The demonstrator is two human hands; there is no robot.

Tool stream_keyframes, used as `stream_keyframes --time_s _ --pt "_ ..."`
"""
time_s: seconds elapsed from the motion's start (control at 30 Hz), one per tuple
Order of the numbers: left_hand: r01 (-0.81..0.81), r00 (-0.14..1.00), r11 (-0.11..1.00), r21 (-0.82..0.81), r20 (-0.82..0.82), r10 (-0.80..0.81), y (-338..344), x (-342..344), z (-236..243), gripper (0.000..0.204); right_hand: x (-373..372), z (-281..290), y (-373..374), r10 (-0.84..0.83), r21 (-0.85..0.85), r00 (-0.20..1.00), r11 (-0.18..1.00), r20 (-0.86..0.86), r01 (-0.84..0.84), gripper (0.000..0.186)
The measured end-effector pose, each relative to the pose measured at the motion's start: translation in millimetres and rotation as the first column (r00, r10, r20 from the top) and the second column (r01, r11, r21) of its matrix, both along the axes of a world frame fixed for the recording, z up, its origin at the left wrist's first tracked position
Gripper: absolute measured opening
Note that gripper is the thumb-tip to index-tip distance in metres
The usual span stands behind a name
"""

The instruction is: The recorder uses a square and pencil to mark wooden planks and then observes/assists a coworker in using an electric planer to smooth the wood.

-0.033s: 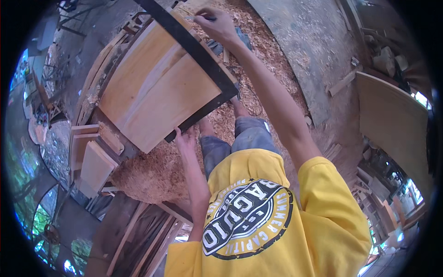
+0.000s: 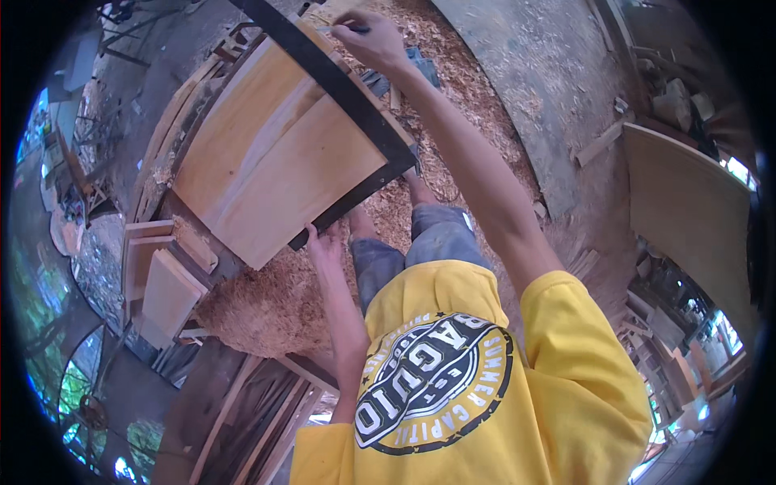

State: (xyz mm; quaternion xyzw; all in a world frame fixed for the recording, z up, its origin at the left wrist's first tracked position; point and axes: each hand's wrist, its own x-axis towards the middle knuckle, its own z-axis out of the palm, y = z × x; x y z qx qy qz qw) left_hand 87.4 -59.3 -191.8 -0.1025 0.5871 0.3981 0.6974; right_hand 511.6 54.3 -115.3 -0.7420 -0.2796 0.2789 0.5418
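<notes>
While short boards are grouped at the left, a pale wooden panel is seen at left of centre, overlain along two edges by a black L-shaped square. The square's near, short arm is touched by the left hand; whether it is pinched cannot be told. Beside the far, long arm, a slender pen-like tool is pinched in the right hand. A large board is seen at far right.

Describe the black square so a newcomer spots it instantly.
Start at the pale wooden panel ahead of the yellow shirt. The L-shaped carpenter's square lies on it, short arm by the left hand; its black stands out against pale wood.
</notes>
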Motion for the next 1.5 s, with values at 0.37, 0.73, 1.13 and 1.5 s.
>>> stream_keyframes --time_s 0.37,0.73,1.13,1.5 --pt "0.022 0.995 1.0 0.021 0.095 -0.024 -1 -10 3 0.046 3 -1 73 0.058 -0.063 0.995 0.997 0.084 -0.053 0.031" --pt "0.09 0.996 0.995 0.053 0.013 -0.091 -3 -7 5 0.048 3 27 49 0.204 -0.143 0.958 0.974 0.201 -0.177 0.04" --pt "0.056 0.996 0.998 0.013 0.065 -0.056 0 2 8 0.045 -5 20 -35 0.349 -0.402 0.847 0.898 0.401 -0.18 0.025" --pt "0.099 0.995 0.994 0.034 -0.013 -0.099 -2 -10 -2 0.051 -11 19 -40 0.349 -0.384 0.822 0.907 0.451 -0.174 0.025"
